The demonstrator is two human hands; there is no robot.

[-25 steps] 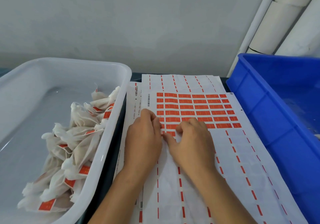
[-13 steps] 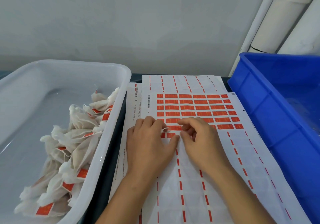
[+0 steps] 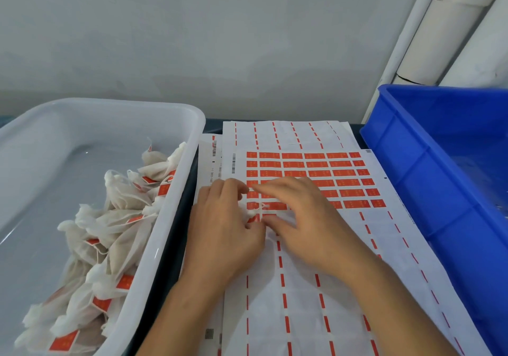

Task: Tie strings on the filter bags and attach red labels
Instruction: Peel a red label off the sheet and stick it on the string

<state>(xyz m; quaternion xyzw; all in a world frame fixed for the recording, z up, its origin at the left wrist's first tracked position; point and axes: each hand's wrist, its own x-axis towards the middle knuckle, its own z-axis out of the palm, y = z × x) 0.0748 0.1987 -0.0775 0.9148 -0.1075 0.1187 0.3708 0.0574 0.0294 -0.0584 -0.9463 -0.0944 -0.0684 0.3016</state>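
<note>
- The label sheet (image 3: 310, 179) lies in the middle of the frame on the dark worktop (image 3: 176, 218), with rows of red labels (image 3: 349, 182) across its upper part; the print on the labels is too small to read.
- A barcode (image 3: 233, 163) with a line of small digits runs along the sheet's left margin; the digits are too blurred to read with certainty.
- Below the labels the sheet shows only red dashes between bare backing, and more sheets lie beneath it.
- Against half a second ago, both hands have moved up the sheet: the right hand (image 3: 305, 218) now covers the middle rows of labels, which it lay below before.
- A small white bunched bit of a filter bag (image 3: 251, 212), with a loop of string, now shows between the two hands; earlier it was barely visible there.
- The left hand (image 3: 225, 232) lies palm down on the sheet's left part, fingers curled, and holds the bunched bag top against its fingertips.
- The right hand lies palm down, index finger stretched toward the left hand's fingertips, thumb low beside the bag top; whether it pinches anything I cannot tell.
- At the left of the frame a white tub (image 3: 154, 245) holds a heap of finished filter bags (image 3: 115, 234) bearing red labels.
- A blue crate (image 3: 428, 190) stands at the right.
</note>
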